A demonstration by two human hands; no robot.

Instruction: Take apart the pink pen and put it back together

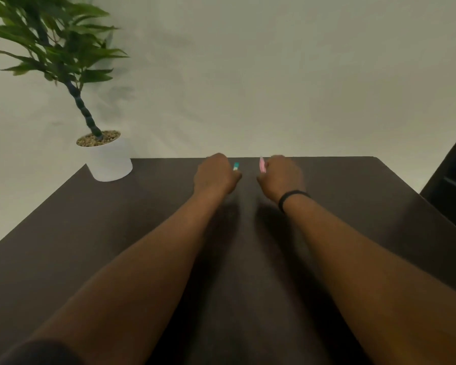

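Bench (90,233): dark brown top, fills lower half of view, far edge meets a pale wall (274,75). All positions below are given rel. to the bench's far edge.

Plant (50,46): green leaves on a dark segmented stem, in a white pot (111,162) w/ gravel on top. Pot stands at the far-left corner of the bench, well left of both hands.

Arms: both forearms reach fwd over the bench centre toward the far edge, approx. parallel, apart.

Left hand (216,175): just short of the far edge, near centre. Fingers curled closed; a short teal-and-white piece (236,166) sticks out on the thumb side. Rest of it hidden by the hand.

Right hand (282,177): just short of the far edge, right of the left hand, not touching it. Fingers curled closed on the pink pen (262,164), whose pink end points up past the knuckles. Pen is off the bench surface. Whether pen is whole or separated: cannot tell.

Wristband (292,198): black, on right wrist.
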